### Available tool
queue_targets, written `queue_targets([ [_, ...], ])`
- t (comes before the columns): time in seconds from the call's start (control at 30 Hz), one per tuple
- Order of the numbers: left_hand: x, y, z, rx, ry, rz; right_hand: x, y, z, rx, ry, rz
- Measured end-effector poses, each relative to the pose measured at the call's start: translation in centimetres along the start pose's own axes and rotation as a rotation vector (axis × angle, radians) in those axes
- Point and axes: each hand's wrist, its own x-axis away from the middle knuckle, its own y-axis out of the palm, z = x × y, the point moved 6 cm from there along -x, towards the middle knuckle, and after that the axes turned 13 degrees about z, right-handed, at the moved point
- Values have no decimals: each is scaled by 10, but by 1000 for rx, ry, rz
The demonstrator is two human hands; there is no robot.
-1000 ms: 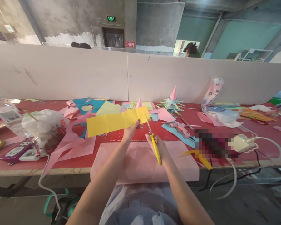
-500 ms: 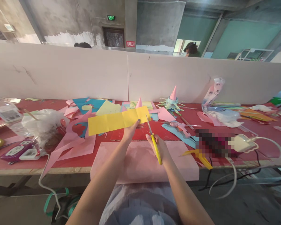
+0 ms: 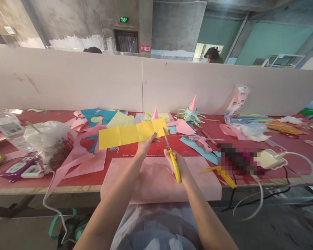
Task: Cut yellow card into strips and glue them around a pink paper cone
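Note:
My left hand (image 3: 147, 144) pinches a long strip of yellow paper (image 3: 127, 135) near its right end, thumb on top. Crosswise fold lines divide the strip. In my right hand (image 3: 177, 160) is a pair of scissors (image 3: 174, 163) with yellow handles, its blades pointing up at the strip's right end. The blade tips overlap the paper there; how deep they cut is hard to make out. Both hands are above a pink sheet (image 3: 161, 184) at the table's front edge. Behind the strip, a pink paper cone (image 3: 155, 114) is partly hidden.
A second pink cone (image 3: 193, 104) stands on a fringed blue paper ring. A pink glue gun (image 3: 202, 141) lies to the right, near a power strip with cables. Left are cut paper scraps (image 3: 94, 121), a plastic bag (image 3: 48, 139) and a purple socket block (image 3: 21, 166). A pale board (image 3: 94, 83) closes the back.
The left end of the yellow strip has shifted very slightly up and right. My right hand and the scissors have moved barely to the right; both grips are the same.

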Motion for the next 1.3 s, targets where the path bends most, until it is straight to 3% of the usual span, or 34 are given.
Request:
queue_targets([
  [0.1, 1, 3, -2, -9, -21, -42, 1, 2, -2, -60, 4, -58],
  [0.23, 5, 7, -3, -28, -57, -81, 0, 2, -3, -97, -13, -43],
  [0.5, 7, 7, -1, -19, -41, -85, 2, 0, -5, -128, 2, -22],
  [0.73, 8, 8, 2, -29, -43, -76, 4, 7, 2, -190, 110, -48],
  [0.93, 11, 10, 4, -36, -59, -92, 4, 7, -2, -236, 84, -83],
  [1.17, 15, 16, -1, -67, -79, -203, 1, 6, -1, -249, 90, -29],
  [1.3, 15, 16, 0, -60, -72, -189, 0, 7, 1, -231, 60, -2],
])
